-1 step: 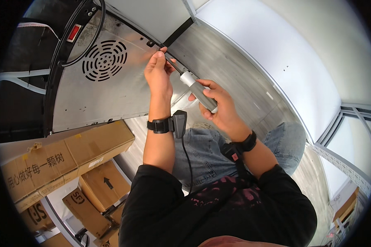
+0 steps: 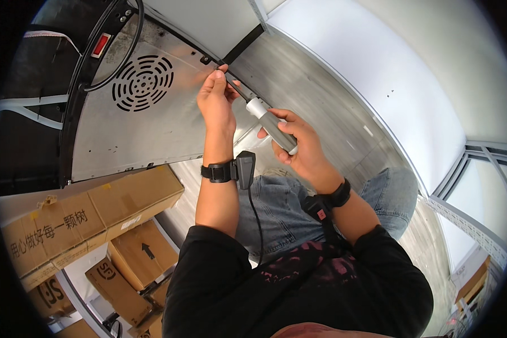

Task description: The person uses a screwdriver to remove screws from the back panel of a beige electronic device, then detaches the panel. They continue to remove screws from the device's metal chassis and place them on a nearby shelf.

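Note:
An electric screwdriver [image 2: 273,127] with a grey and white handle lies at a slant in my right hand [image 2: 304,146], whose fingers wrap its rear end. Its thin shaft [image 2: 239,92] runs up and left to my left hand [image 2: 215,96]. There the thumb and fingers are pinched round the shaft's tip, at the edge of a bare metal panel [image 2: 174,127]. Whether a screw sits at the tip is too small to tell. The panel has a round pattern of vent slots [image 2: 143,83] to the left of my left hand.
A black frame with a red switch [image 2: 101,45], a looped black cable [image 2: 130,56] and white strips borders the panel on the left. Cardboard boxes [image 2: 135,197] are stacked at lower left. A white panel [image 2: 372,67] stands along the right. A cord [image 2: 256,214] hangs from my left wrist strap.

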The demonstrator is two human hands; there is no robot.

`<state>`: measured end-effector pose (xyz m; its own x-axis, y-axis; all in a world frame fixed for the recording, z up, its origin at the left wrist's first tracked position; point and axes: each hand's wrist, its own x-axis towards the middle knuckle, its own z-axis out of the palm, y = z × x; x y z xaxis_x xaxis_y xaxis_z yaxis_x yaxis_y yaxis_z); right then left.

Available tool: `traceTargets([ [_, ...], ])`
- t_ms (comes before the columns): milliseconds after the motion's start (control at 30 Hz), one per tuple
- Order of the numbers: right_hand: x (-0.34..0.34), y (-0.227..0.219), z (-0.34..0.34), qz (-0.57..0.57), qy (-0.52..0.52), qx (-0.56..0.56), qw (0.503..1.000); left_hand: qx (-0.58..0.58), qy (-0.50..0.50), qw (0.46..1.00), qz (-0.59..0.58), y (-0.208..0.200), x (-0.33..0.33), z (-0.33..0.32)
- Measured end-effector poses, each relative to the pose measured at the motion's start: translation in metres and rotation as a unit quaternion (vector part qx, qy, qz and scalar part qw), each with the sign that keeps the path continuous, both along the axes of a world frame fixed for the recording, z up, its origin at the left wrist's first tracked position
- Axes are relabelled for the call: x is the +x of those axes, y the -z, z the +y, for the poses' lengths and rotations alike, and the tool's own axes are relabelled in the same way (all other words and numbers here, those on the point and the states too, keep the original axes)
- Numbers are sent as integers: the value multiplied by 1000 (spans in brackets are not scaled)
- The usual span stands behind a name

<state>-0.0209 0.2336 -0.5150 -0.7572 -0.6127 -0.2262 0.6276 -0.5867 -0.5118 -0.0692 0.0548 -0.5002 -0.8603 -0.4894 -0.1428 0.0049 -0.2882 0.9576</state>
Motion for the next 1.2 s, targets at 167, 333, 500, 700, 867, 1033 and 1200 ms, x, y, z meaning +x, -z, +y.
traceTargets([
  [167,-1,8,-1,-31,-7,-41,999,-11,-21,1000,1,3,-1,4],
  [333,0,-5,-2,9,5,31,999,11,-14,1000,-2,-1,0,4],
  [500,3,-25,-3,139,31,200,969,37,1,999,1,-4,4,5],
  [700,7,-24,-11,339,132,369,855,50,2,999,-4,-13,4,8],
  [867,8,-26,-7,279,97,291,910,54,31,998,14,-3,2,-5],
  [1033,-3,-27,11,-24,-75,-39,996,67,33,997,25,-4,2,-2],
  [1200,5,-16,-2,398,130,345,840,65,28,997,-6,-14,3,2],
])
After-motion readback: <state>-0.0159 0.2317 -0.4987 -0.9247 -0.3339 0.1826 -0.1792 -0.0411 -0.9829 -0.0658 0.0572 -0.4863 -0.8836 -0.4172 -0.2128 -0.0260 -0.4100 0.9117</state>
